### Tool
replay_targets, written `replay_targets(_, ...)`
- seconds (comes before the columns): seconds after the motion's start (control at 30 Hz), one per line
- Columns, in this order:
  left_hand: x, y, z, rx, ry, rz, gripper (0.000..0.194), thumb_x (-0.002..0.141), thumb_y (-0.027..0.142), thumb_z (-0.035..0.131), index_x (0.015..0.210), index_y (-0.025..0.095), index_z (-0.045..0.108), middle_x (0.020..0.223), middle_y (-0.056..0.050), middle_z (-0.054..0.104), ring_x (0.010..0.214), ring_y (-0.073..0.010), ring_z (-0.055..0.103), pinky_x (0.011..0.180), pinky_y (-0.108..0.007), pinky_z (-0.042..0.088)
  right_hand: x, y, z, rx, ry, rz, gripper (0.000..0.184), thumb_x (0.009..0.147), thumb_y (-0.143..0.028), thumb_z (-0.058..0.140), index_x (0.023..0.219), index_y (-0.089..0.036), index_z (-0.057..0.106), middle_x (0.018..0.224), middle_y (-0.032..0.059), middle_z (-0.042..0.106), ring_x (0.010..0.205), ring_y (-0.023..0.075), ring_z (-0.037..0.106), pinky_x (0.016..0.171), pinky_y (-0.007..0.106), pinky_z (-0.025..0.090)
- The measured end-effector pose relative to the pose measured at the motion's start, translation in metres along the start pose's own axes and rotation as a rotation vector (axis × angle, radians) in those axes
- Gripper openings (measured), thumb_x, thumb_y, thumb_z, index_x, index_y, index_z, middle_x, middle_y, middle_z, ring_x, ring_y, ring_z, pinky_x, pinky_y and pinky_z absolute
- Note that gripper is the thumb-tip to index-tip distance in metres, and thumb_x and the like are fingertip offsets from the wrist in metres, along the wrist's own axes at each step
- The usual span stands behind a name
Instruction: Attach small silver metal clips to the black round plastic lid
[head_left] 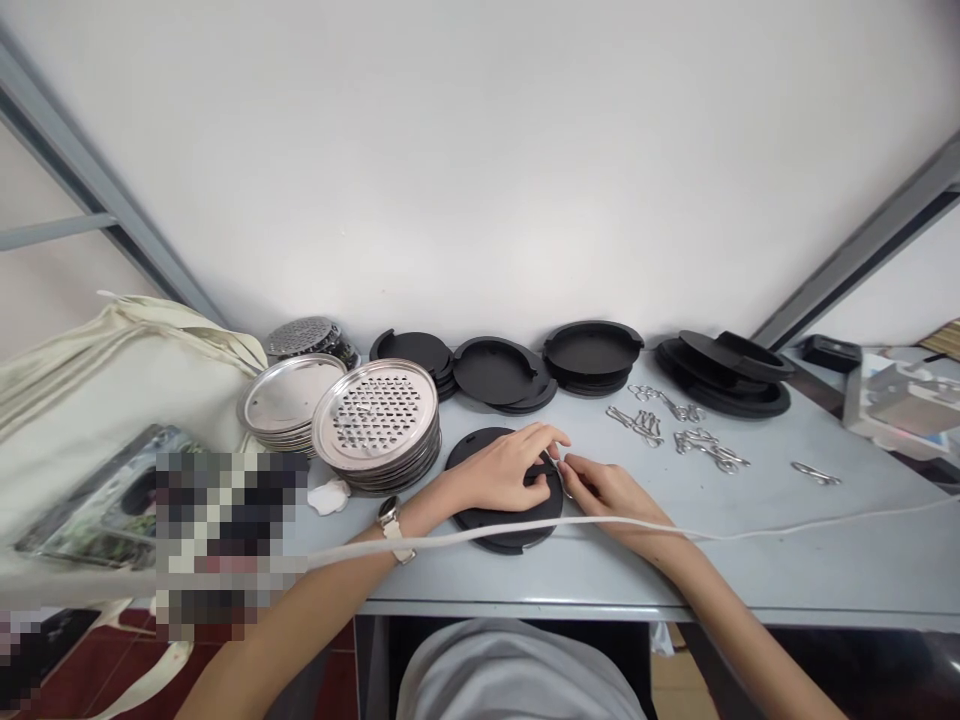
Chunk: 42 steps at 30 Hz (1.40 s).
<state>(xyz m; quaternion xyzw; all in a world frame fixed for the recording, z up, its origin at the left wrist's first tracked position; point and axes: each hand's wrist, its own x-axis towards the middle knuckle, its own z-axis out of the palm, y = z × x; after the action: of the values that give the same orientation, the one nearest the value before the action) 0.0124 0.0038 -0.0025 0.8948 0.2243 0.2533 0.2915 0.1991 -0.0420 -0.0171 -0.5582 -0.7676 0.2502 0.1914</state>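
Note:
A black round plastic disc [491, 530] lies on the table in front of me, with a small notch in its near edge. My left hand [506, 465], with a watch at the wrist, lies across it, holding it down with thumb and bent fingertips near its right edge. My right hand [604, 492] is closed at that edge, pinching a small silver wire clip [568, 492]; fingers hide most of it. Similar silver wire clips [709, 450] lie in loose groups to the right, and a single one [816, 473] sits farther right.
Stacks of metal grater discs [382, 415] and plain metal discs [292, 395] stand at left. Black round parts [592, 350] line the wall. A white cable [720, 535] passes in front of my hands. A cream bag [150, 370] is at far left, a clear plastic box [900, 400] at right.

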Motion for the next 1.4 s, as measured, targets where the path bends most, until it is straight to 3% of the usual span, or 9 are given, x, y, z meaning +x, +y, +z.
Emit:
replay_targets(0.23, 0.0001, 0.0025, 0.0017, 0.020, -0.009, -0.051, 0.051, 0.072, 0.011, 0.051, 0.121, 0.019, 0.037, 0.116, -0.009, 0.052, 0.091, -0.0171, 0.057, 0.080, -0.030, 0.048, -0.0006, -0.0050, -0.0028, -0.028, -0.044, 0.008, 0.037, 0.093, -0.038, 0.026, 0.068, -0.020, 0.045, 0.058, -0.0007, 0.052, 0.052, 0.0126, 0.046, 0.054, 0.025, 0.032)
replay_targets(0.6, 0.0021, 0.0036, 0.0008, 0.041, -0.030, -0.096, 0.057, 0.071, 0.014, 0.053, 0.124, 0.019, 0.035, 0.105, -0.006, 0.060, 0.086, -0.0192, 0.060, 0.084, -0.035, 0.046, -0.0004, -0.0047, -0.0036, -0.060, -0.067, 0.023, 0.043, 0.094, -0.039, 0.025, 0.064, -0.019, 0.048, 0.059, 0.0008, 0.056, 0.053, 0.0133, 0.048, 0.054, 0.025, 0.031)
replay_targets(1.4, 0.0026, -0.0018, -0.0008, -0.118, -0.071, -0.118, 0.054, 0.070, 0.012, 0.057, 0.119, 0.021, 0.036, 0.101, -0.005, 0.060, 0.083, -0.0148, 0.059, 0.076, -0.028, 0.048, -0.0010, -0.0022, -0.0060, 0.002, -0.076, 0.031, 0.041, 0.092, -0.040, 0.030, 0.062, -0.018, 0.047, 0.054, -0.0020, 0.048, 0.051, 0.0114, 0.041, 0.051, 0.024, 0.029)
